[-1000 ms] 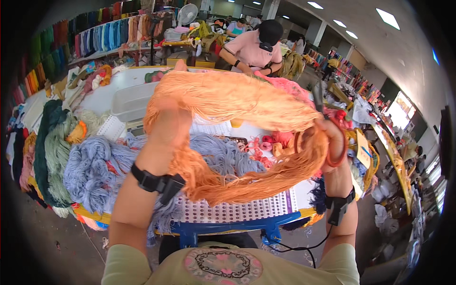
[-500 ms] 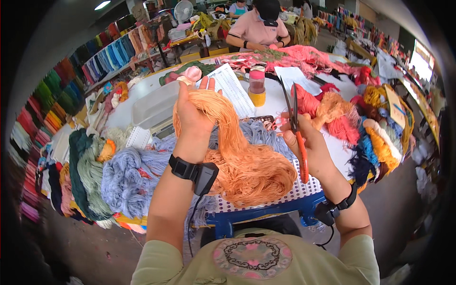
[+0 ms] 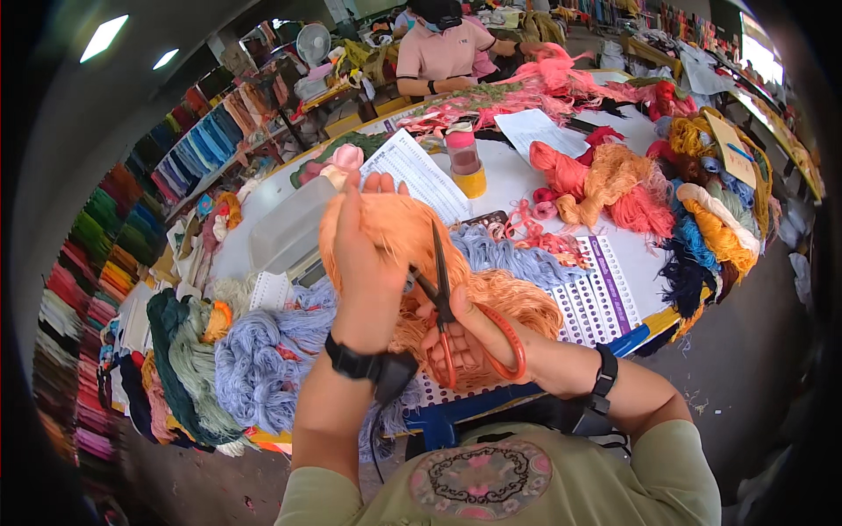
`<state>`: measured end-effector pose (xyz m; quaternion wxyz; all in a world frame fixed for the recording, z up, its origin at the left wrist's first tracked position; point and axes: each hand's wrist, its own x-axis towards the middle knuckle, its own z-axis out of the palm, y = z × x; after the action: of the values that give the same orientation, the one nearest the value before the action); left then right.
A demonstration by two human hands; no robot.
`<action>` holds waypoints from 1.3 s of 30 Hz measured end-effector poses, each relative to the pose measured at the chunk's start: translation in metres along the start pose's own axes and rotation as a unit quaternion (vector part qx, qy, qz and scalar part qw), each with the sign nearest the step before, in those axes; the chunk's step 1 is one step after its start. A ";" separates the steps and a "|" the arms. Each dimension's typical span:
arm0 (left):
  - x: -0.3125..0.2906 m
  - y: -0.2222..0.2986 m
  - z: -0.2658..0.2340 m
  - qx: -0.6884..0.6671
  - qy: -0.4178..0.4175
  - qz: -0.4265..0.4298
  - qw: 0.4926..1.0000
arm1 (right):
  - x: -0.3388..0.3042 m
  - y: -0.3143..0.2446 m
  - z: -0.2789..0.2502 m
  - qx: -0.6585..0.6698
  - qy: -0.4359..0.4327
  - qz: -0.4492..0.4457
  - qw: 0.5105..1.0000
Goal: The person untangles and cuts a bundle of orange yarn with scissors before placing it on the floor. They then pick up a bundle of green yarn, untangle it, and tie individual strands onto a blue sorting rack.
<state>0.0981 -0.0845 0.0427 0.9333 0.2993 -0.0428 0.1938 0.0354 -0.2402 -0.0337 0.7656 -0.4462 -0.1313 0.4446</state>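
My left hand (image 3: 367, 276) is raised with a thick hank of orange yarn (image 3: 405, 230) looped over it. The fingertips show above the strands, and the thumb side faces me. From the hand, the hank runs down into a loose orange heap on the table, partly behind my right hand. My right hand (image 3: 474, 337) grips scissors (image 3: 442, 285) with orange handles and dark blades. The blades are spread apart, right beside the hank, one pointing up and the other toward my left hand. Whether they touch the yarn, I cannot tell.
Light blue yarn (image 3: 272, 351) lies on both sides of the orange heap. A punched white card (image 3: 601, 294), a printed sheet (image 3: 417, 171), a pink-topped bottle (image 3: 462, 151) and a clear plastic box (image 3: 289, 215) are on the table. Across it, a person (image 3: 443, 57) handles pink yarn.
My right hand has brought the scissors leftward to the hank, and their blades have spread wider. My left hand still holds the yarn up. The person opposite has lifted some pink yarn.
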 end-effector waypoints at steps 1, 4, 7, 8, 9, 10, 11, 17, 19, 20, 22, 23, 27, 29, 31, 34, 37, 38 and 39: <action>-0.022 0.000 0.009 0.010 0.011 0.003 1.000 | 0.000 -0.004 0.002 -0.071 0.012 -0.066 0.995; -0.058 0.011 -0.015 0.047 -0.083 0.037 0.995 | 0.002 -0.002 -0.002 -0.168 0.007 -0.183 0.969; -0.073 0.024 -0.035 0.050 -0.215 0.027 0.975 | -0.006 0.001 -0.005 -0.435 0.085 -0.353 0.824; -0.075 0.027 -0.038 0.025 -0.248 -0.008 0.968 | -0.009 0.001 -0.009 -0.435 0.082 -0.349 0.826; -0.076 0.031 -0.035 0.020 -0.216 -0.023 0.976 | -0.012 0.001 -0.011 -0.473 0.068 -0.343 0.808; -0.076 0.032 -0.044 0.022 -0.210 -0.021 0.977 | -0.013 0.003 -0.011 -0.511 0.054 -0.337 0.789; -0.074 0.032 -0.058 -0.011 -0.215 -0.078 0.974 | -0.011 0.005 -0.011 -0.512 0.063 -0.344 0.784; -0.078 0.036 -0.055 0.031 -0.157 -0.086 0.983 | -0.006 0.012 -0.010 -0.516 0.057 -0.315 0.795; -0.075 0.037 -0.058 0.070 -0.128 -0.069 0.987 | -0.014 0.017 -0.003 -0.448 0.054 -0.264 0.852; -0.074 0.035 -0.063 0.053 -0.143 -0.062 0.986 | -0.017 0.018 0.000 -0.376 0.052 -0.213 0.901; -0.075 0.027 -0.071 0.032 -0.163 -0.066 0.984 | -0.015 0.018 -0.001 -0.397 0.052 -0.251 0.881; -0.085 0.023 -0.077 0.017 -0.149 -0.074 0.986 | -0.013 0.018 -0.003 -0.420 0.046 -0.288 0.860; -0.091 0.030 -0.097 -0.009 -0.284 -0.140 0.948 | -0.001 0.027 -0.010 -0.511 0.033 -0.295 0.806; -0.080 0.039 -0.082 0.038 -0.195 -0.107 0.974 | -0.008 0.029 -0.005 -0.429 0.036 -0.221 0.875; -0.078 0.040 -0.077 0.099 -0.104 -0.060 0.988 | -0.012 0.030 0.000 -0.318 -0.005 -0.163 0.934; -0.088 0.033 -0.099 0.061 -0.086 -0.084 0.991 | -0.008 0.031 -0.005 -0.326 0.012 -0.169 0.930; -0.097 0.028 -0.097 0.051 -0.175 -0.145 0.972 | -0.001 0.032 -0.007 -0.389 0.002 -0.207 0.898; -0.090 0.030 -0.095 0.053 -0.171 -0.141 0.974 | -0.002 0.032 -0.006 -0.376 0.000 -0.161 0.913; -0.083 0.036 -0.092 0.078 -0.148 -0.135 0.977 | -0.003 0.036 -0.004 -0.323 0.010 -0.120 0.939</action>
<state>0.0046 -0.0327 -0.0292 0.9079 0.3997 -0.1244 0.0219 0.0156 -0.2375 -0.0639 0.6291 -0.6549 -0.3125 0.2788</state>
